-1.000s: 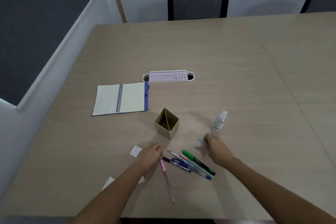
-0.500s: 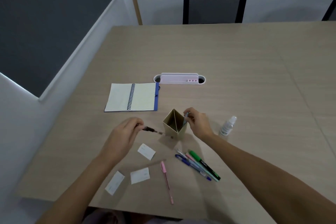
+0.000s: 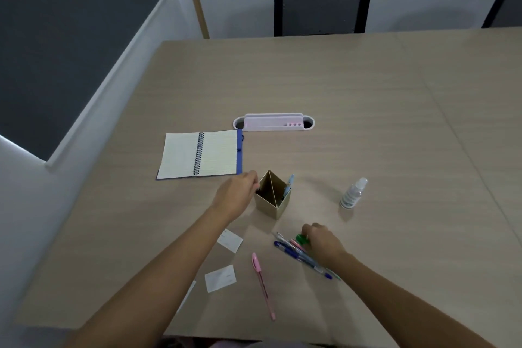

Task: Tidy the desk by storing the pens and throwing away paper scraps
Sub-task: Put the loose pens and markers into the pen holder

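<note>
A tan square pen holder [image 3: 278,206] with a diagonal divider stands mid-table. A light blue pen [image 3: 288,186] sticks up in its right compartment. My left hand [image 3: 236,196] is pinched at the holder's left rim, with the dark end of a black pen [image 3: 256,189] showing at its fingertips. My right hand [image 3: 323,241] grips the green pen [image 3: 302,239], which lies in a bunch with blue pens [image 3: 296,254]. A pink pen [image 3: 262,285] lies alone nearer me. Two white paper scraps [image 3: 230,240] [image 3: 220,278] lie left of it. A third scrap [image 3: 188,292] is partly hidden under my left arm.
An open spiral notebook [image 3: 197,154] lies left of the holder. A pink desk organizer [image 3: 272,123] sits behind it. A small spray bottle [image 3: 353,193] stands to the right. Two black chairs [image 3: 322,0] are at the far edge. The table's near edge runs under my forearms.
My right hand left the light blue pen standing in the holder and dropped back onto the green pen. My left hand carried the black pen to the holder's left rim.
</note>
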Available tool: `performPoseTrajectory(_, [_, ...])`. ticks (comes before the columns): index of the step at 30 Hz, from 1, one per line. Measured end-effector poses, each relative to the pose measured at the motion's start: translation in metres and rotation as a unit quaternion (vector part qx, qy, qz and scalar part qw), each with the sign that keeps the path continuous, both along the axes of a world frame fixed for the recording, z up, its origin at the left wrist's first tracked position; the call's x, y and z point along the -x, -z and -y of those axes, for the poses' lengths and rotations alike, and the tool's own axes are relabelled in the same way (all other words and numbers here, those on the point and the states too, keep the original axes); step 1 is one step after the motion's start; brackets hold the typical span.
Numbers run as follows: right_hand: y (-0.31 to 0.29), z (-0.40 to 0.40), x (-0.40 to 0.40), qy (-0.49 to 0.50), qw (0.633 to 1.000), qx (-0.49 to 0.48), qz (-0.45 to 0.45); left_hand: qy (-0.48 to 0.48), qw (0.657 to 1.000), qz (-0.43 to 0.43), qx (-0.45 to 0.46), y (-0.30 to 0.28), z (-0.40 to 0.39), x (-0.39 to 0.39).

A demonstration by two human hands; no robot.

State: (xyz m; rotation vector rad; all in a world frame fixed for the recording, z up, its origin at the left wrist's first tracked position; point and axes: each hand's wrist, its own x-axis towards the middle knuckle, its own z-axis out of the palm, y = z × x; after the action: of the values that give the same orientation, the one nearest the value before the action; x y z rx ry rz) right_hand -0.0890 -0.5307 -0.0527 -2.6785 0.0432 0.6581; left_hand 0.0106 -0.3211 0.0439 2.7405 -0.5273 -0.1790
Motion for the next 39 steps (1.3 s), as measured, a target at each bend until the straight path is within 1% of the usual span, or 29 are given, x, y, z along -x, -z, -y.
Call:
performPoseTrajectory(2, [0.003,-0.004,0.003,-0.016,1.0,0.024,0.01,-0.027,0.999,0.003,0.044,0.005,-0.003,0.013])
performPoseTrajectory(4, [0.004,-0.004,0.002,-0.019,0.999,0.039,0.017,-0.087,0.991,-0.011,0.098,0.011,-0.008,0.035])
performPoseTrajectory(5, [0.005,-0.003,0.001,-0.014,0.999,0.04,0.019,-0.109,0.989,-0.027,0.096,0.017,-0.01,0.046])
performPoseTrajectory(6, [0.004,0.0,-0.002,-0.005,0.999,0.035,0.02,-0.119,0.989,-0.059,0.066,0.027,-0.012,0.058])
performPoseTrajectory(7, [0.001,0.003,-0.006,0.009,0.999,0.026,0.022,-0.123,0.986,-0.109,0.021,0.039,-0.013,0.07])
performPoseTrajectory(9, [-0.014,0.012,-0.016,0.042,0.998,-0.011,0.045,-0.138,0.961,-0.232,-0.054,0.062,-0.012,0.091])
performPoseTrajectory(10, [-0.026,0.016,-0.022,0.059,0.995,-0.039,0.073,-0.147,0.948,-0.275,-0.066,0.07,-0.011,0.1])
performPoseTrajectory(12, [-0.058,0.022,-0.036,0.11,0.976,-0.112,0.154,-0.152,0.941,-0.299,-0.054,0.084,-0.007,0.11])
performPoseTrajectory(13, [-0.074,0.023,-0.043,0.146,0.957,-0.152,0.197,-0.151,0.941,-0.299,-0.045,0.086,-0.006,0.113])
performPoseTrajectory(15, [-0.102,0.02,-0.057,0.214,0.909,-0.241,0.265,-0.144,0.944,-0.293,-0.037,0.088,-0.004,0.111])
performPoseTrajectory(16, [-0.109,0.016,-0.063,0.229,0.89,-0.273,0.286,-0.144,0.946,-0.289,-0.03,0.086,-0.004,0.109])
performPoseTrajectory(17, [-0.112,0.011,-0.067,0.226,0.883,-0.284,0.299,-0.152,0.947,-0.282,-0.011,0.08,-0.005,0.107])
performPoseTrajectory(18, [-0.111,0.005,-0.071,0.211,0.889,-0.273,0.301,-0.162,0.949,-0.27,0.022,0.071,-0.007,0.103])
performPoseTrajectory(19, [-0.108,-0.002,-0.073,0.189,0.904,-0.248,0.294,-0.179,0.95,-0.246,0.065,0.058,-0.009,0.099])
performPoseTrajectory(21, [-0.093,-0.011,-0.075,0.133,0.931,-0.202,0.274,-0.211,0.95,-0.161,0.166,0.023,-0.014,0.09])
performPoseTrajectory(22, [-0.086,-0.014,-0.074,0.109,0.938,-0.189,0.27,-0.221,0.943,-0.111,0.223,0.002,-0.016,0.085])
performPoseTrajectory(24, [-0.081,-0.019,-0.075,0.095,0.937,-0.185,0.279,-0.233,0.921,-0.01,0.313,-0.032,-0.02,0.072])
performPoseTrajectory(26, [-0.086,-0.02,-0.077,0.123,0.921,-0.2,0.311,-0.232,0.899,0.07,0.364,-0.053,-0.02,0.055])
performPoseTrajectory(27, [-0.091,-0.018,-0.077,0.145,0.912,-0.206,0.325,-0.229,0.893,0.09,0.377,-0.055,-0.019,0.047])
performPoseTrajectory(29, [-0.096,-0.009,-0.074,0.18,0.898,-0.204,0.347,-0.21,0.899,0.097,0.371,-0.05,-0.012,0.033])
performPoseTrajectory(32, [-0.095,0.007,-0.064,0.181,0.892,-0.188,0.369,-0.168,0.94,0.058,0.29,-0.026,0.003,0.023])
performPoseTrajectory(34, [-0.092,0.014,-0.06,0.154,0.9,-0.169,0.372,-0.145,0.961,0.054,0.229,-0.01,0.01,0.02])
performPoseTrajectory(36, [-0.088,0.013,-0.061,0.113,0.914,-0.143,0.363,-0.144,0.972,0.054,0.18,0.002,0.014,0.021])
performPoseTrajectory(39, [-0.084,0.005,-0.067,0.037,0.933,-0.102,0.343,-0.154,0.975,0.037,0.159,0.013,0.016,0.023])
